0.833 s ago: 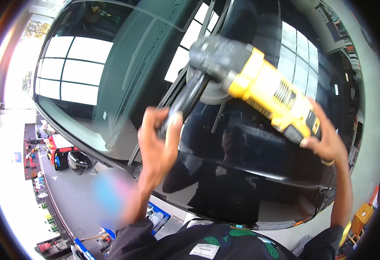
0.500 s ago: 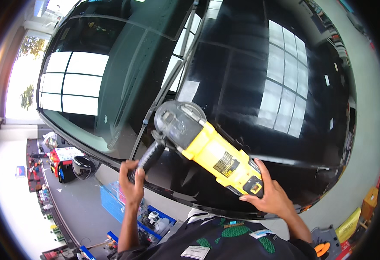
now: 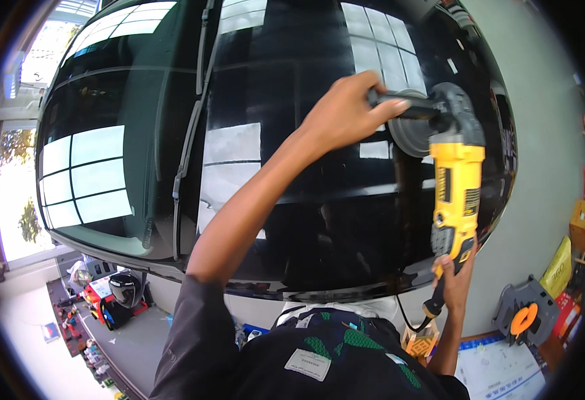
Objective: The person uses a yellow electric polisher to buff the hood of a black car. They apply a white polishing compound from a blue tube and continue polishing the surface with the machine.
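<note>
A yellow and black rotary polisher [image 3: 457,187] has its round grey pad [image 3: 409,137] on the glossy black bonnet [image 3: 319,227] of a car. My left hand [image 3: 346,113] is closed on the polisher's black side handle, near the head. Lower down, my right hand [image 3: 454,283] grips the rear of the tool's body, where a black cord hangs toward the car's front lower edge. Left of the bonnet are the windscreen [image 3: 109,93] and a wiper arm [image 3: 186,160]. Window reflections show on both paint and glass.
Below left stands a grey workbench [image 3: 126,347] with a black helmet [image 3: 124,289], red tools and bottles. At lower right are a wooden crate [image 3: 418,343], a grey case [image 3: 509,303] with an orange piece, and a yellow bag [image 3: 552,267]. A bright window [image 3: 16,200] is at left.
The polisher has swung right across the bonnet and turned from diagonal to nearly upright in the picture. My left arm now stretches up and right; my right hand has moved down and right.
</note>
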`<state>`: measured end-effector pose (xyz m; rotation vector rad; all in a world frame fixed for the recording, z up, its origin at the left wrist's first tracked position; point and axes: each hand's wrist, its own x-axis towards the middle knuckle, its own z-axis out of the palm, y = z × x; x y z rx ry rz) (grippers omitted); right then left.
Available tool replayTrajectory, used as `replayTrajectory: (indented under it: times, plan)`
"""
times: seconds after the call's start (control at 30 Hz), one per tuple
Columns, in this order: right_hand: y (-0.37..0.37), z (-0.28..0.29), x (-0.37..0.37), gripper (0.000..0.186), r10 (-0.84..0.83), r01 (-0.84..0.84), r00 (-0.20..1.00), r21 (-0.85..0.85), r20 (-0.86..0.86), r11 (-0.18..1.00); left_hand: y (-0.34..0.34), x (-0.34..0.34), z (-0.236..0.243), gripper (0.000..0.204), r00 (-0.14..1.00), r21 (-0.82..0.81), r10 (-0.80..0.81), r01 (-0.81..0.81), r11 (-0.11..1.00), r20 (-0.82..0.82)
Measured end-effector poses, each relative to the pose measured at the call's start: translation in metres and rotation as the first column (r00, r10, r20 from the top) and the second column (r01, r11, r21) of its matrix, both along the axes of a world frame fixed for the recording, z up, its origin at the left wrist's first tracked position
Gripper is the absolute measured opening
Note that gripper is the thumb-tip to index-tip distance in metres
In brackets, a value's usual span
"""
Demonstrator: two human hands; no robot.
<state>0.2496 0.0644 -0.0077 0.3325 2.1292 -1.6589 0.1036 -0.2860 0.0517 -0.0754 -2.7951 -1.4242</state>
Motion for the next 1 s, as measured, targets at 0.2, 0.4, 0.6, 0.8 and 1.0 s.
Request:
replayTrajectory:
  times: [0.2, 0.4, 0.6, 0.8, 1.0]
  plan:
    - [0.008, 0.005, 0.031, 0.089, -0.049, 0.048, 0.998, 0.012, 0.026, 0.999, 0.01, 0.013, -0.005, 0.044, 0.999, -0.039, -0.034, 0.035, 0.999, 0.035]
    - [-0.06, 0.001, 0.064, 0.101, 0.356, -0.348, 0.898, 0.079, -0.258, 0.934, -0.087, 0.157, 0.021, 0.027, 0.972, -0.153, 0.23, -0.22, 0.964, 0.053]
    - [-0.149, 0.021, 0.075, 0.102, 0.641, -0.641, 0.766, -0.131, -0.046, 0.757, -0.164, 0.304, 0.051, 0.03, 0.815, -0.207, 0.578, -0.558, 0.804, 0.047]
    - [-0.145, 0.014, 0.079, 0.103, 0.636, -0.64, 0.768, -0.162, -0.082, 0.751, -0.167, 0.311, 0.052, 0.028, 0.806, -0.263, 0.592, -0.569, 0.779, 0.009]
    - [-0.067, 0.005, 0.046, 0.105, 0.318, -0.322, 0.947, -0.123, -0.054, 0.939, -0.087, 0.16, 0.017, 0.027, 0.922, -0.183, 0.38, -0.386, 0.904, -0.069]
